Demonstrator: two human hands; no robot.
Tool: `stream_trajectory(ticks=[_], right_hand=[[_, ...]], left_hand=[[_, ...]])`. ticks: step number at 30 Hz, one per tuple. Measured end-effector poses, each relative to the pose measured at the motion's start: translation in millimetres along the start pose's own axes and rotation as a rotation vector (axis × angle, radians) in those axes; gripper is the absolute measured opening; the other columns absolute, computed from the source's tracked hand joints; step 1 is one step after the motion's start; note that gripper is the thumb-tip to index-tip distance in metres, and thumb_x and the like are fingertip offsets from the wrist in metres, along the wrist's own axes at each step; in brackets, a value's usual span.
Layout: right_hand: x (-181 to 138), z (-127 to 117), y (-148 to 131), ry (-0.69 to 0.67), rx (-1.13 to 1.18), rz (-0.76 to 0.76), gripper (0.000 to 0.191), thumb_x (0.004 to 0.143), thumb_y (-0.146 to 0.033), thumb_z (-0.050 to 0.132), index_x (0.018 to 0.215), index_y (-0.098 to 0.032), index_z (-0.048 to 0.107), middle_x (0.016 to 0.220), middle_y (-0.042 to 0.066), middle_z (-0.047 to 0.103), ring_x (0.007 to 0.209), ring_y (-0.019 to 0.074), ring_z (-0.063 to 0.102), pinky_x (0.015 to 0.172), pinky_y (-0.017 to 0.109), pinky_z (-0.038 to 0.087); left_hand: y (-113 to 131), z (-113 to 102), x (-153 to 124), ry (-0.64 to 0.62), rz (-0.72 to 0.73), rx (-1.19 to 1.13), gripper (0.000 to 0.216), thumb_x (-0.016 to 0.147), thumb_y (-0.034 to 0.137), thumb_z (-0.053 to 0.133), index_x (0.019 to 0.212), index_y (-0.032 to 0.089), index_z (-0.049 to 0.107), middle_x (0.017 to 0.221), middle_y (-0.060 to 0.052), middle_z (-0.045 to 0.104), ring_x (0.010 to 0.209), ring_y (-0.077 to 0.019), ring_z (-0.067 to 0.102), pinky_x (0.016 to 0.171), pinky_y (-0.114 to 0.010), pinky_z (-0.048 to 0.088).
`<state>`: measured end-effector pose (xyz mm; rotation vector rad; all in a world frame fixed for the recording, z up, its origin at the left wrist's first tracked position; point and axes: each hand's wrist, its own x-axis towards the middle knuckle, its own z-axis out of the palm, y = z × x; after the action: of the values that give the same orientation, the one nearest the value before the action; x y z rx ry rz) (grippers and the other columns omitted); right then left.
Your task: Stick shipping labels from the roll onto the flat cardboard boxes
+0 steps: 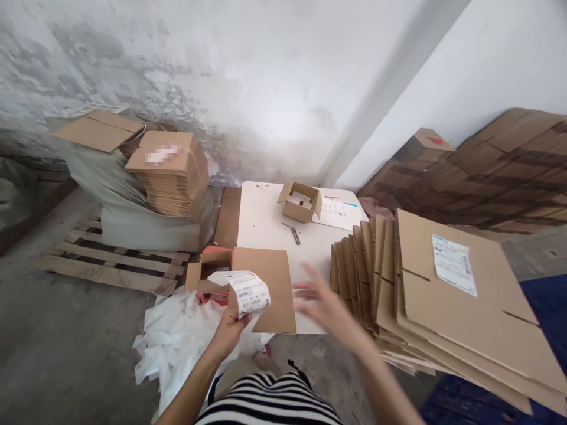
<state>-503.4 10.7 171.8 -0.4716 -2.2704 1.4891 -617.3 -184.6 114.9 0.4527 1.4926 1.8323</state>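
My left hand [231,329] pinches the lower edge of a printed shipping label [251,290], which curls over to the right. Beneath the label lies a flattened cardboard box [275,265] at the table's near left corner. My right hand [315,295], slightly blurred, is to the right of that flat box with its fingers spread and nothing in them. A leaning stack of folded cartons [436,260] rises beside the right hand. Its top carton bears a similar label [455,264].
On the white table [261,218] are a small open box [299,203], a dark-handled tool [295,235] and a printed sheet [335,212]. Another open box [192,276] stands by the left edge, above white plastic sheeting [177,330]. Bundled cartons [170,183] sit over a wooden pallet [110,265].
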Motion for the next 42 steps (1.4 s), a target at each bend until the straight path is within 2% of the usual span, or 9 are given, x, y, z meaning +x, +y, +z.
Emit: stream_trajectory(ticks=[5, 13, 15, 18, 21, 25, 29, 35, 42], right_hand=[[1.2, 57.7, 1.0, -0.155, -0.015, -0.028, 0.017, 0.082, -0.020, 0.059, 0.098, -0.021, 0.063, 0.087, 0.002, 0.067, 0.080, 0.0167, 0.061, 0.077, 0.030, 0.048], [-3.7, 68.5, -2.4, -0.222, -0.073, -0.285, 0.016, 0.085, -0.011, 0.049, 0.077, -0.021, 0.058, 0.085, 0.004, 0.059, 0.087, 0.0188, 0.056, 0.077, 0.030, 0.043], [6.8, 62.4, -6.4, -0.204, -0.045, -0.211, 0.009, 0.086, -0.016, 0.054, 0.089, -0.021, 0.060, 0.090, 0.004, 0.061, 0.091, 0.0188, 0.057, 0.082, 0.032, 0.044], [19.8, 73.2, 3.9, -0.324, 0.021, -0.150, 0.046, 0.080, -0.017, 0.064, 0.123, -0.023, 0.053, 0.108, 0.005, 0.064, 0.100, 0.0192, 0.060, 0.090, 0.034, 0.044], [20.5, 102.4, 23.0, -0.428, 0.075, -0.121, 0.033, 0.080, -0.013, 0.060, 0.111, -0.023, 0.062, 0.099, 0.002, 0.068, 0.089, 0.0169, 0.063, 0.081, 0.029, 0.047], [9.9, 123.6, 26.3, -0.382, 0.077, -0.134, 0.012, 0.079, -0.010, 0.058, 0.081, -0.020, 0.064, 0.079, 0.000, 0.065, 0.074, 0.0140, 0.060, 0.070, 0.025, 0.046], [18.3, 93.0, 10.0, -0.318, 0.130, -0.254, 0.008, 0.082, -0.014, 0.054, 0.077, -0.020, 0.058, 0.089, 0.003, 0.059, 0.090, 0.0160, 0.057, 0.080, 0.027, 0.045], [100.9, 35.7, 43.2, 0.202, -0.029, 0.068, 0.021, 0.092, -0.036, 0.036, 0.095, -0.019, 0.048, 0.087, 0.004, 0.055, 0.080, 0.0163, 0.052, 0.075, 0.029, 0.046], [103.8, 93.9, 120.8, 0.065, -0.284, 0.219, 0.061, 0.064, -0.032, 0.074, 0.120, -0.019, 0.056, 0.135, 0.016, 0.046, 0.129, 0.0366, 0.035, 0.106, 0.051, 0.023]], left_hand=[[5.6, -6.1, -8.6, -0.149, -0.155, -0.224, 0.038, 0.075, 0.042, 0.071, 0.104, 0.017, 0.074, 0.112, -0.013, 0.072, 0.124, -0.0345, 0.052, 0.109, -0.049, 0.032], [-11.7, -36.2, 3.9, 0.258, -0.427, -0.725, 0.042, 0.086, 0.027, 0.053, 0.122, 0.006, 0.060, 0.108, -0.019, 0.071, 0.103, -0.0322, 0.067, 0.091, -0.044, 0.050], [-15.7, -45.1, 5.1, 0.304, -0.412, -0.725, 0.045, 0.086, 0.028, 0.053, 0.125, 0.007, 0.057, 0.109, -0.019, 0.071, 0.102, -0.0321, 0.067, 0.089, -0.045, 0.051], [-12.9, -51.5, 4.5, 0.292, -0.423, -0.740, 0.047, 0.088, 0.029, 0.052, 0.130, 0.009, 0.053, 0.112, -0.019, 0.070, 0.102, -0.0319, 0.067, 0.090, -0.046, 0.050], [-4.5, -48.3, 4.0, 0.253, -0.443, -0.772, 0.046, 0.090, 0.028, 0.048, 0.132, 0.010, 0.051, 0.115, -0.018, 0.069, 0.102, -0.0319, 0.067, 0.090, -0.048, 0.050], [-1.7, -41.3, 5.2, 0.292, -0.462, -0.774, 0.043, 0.091, 0.028, 0.046, 0.128, 0.008, 0.055, 0.114, -0.019, 0.069, 0.099, -0.0317, 0.068, 0.088, -0.047, 0.052], [-13.6, -51.4, 10.2, 0.522, -0.425, -0.684, 0.039, 0.090, 0.020, 0.049, 0.125, 0.005, 0.056, 0.100, -0.016, 0.073, 0.087, -0.0275, 0.071, 0.083, -0.041, 0.055], [-36.1, -84.7, 11.5, 0.751, -0.304, -0.545, 0.035, 0.096, 0.016, 0.039, 0.128, 0.011, 0.050, 0.078, -0.007, 0.075, 0.069, -0.0174, 0.072, 0.073, -0.030, 0.057], [-60.0, -67.2, 15.8, 0.588, -0.318, -0.317, 0.020, 0.083, 0.017, 0.065, 0.102, 0.012, 0.068, 0.103, -0.015, 0.074, 0.107, -0.0283, 0.067, 0.096, -0.041, 0.049]])
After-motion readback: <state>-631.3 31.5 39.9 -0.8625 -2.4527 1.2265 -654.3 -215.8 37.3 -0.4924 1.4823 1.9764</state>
